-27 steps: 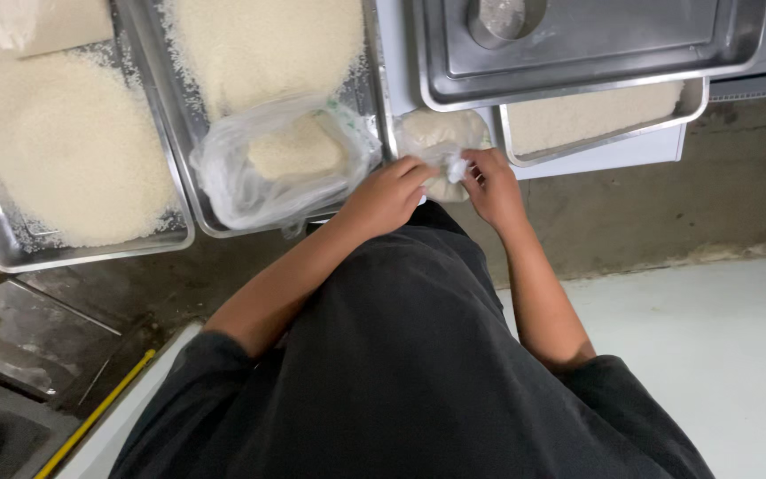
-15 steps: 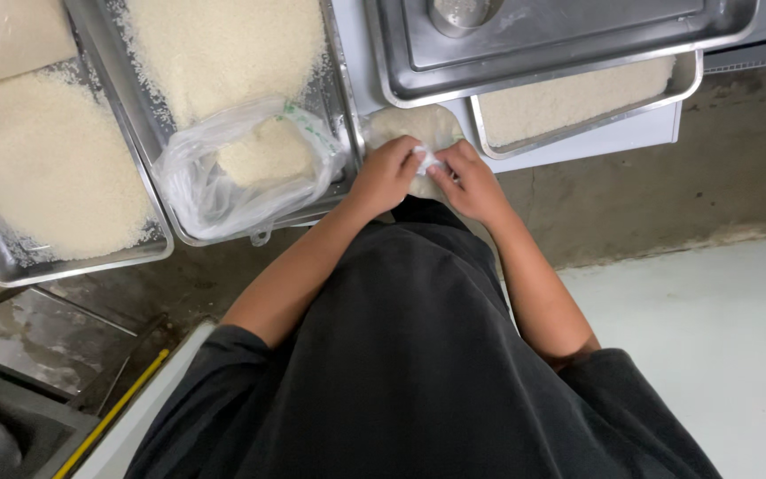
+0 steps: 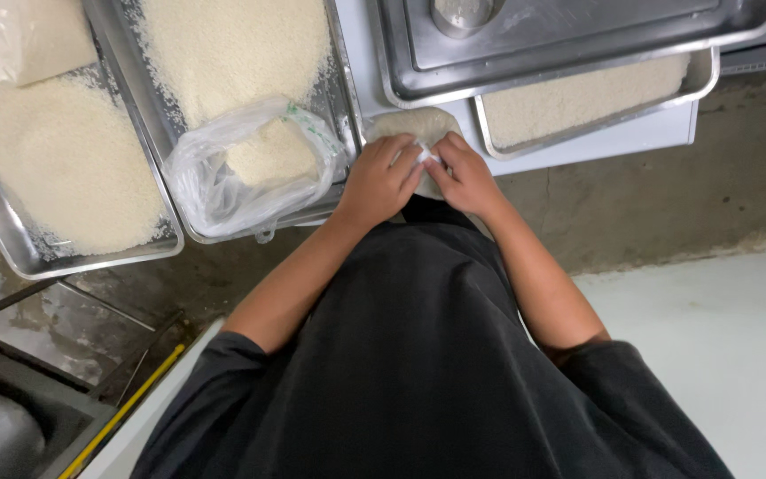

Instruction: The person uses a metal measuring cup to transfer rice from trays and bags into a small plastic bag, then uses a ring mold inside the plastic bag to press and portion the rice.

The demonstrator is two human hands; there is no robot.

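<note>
Both hands, left hand (image 3: pixel 381 180) and right hand (image 3: pixel 465 180), meet over the small rice bag (image 3: pixel 414 125). Fingers of both pinch its gathered neck. The bag's body lies beyond them, beside the steel tray (image 3: pixel 340 106).

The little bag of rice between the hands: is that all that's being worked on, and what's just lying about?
In hand:
- small filled bag, its neck pinched by the left hand and right hand

Lying about:
- open plastic bag in the middle rice tray
- heaped rice tray on the left
- stacked steel trays, upper right
</note>
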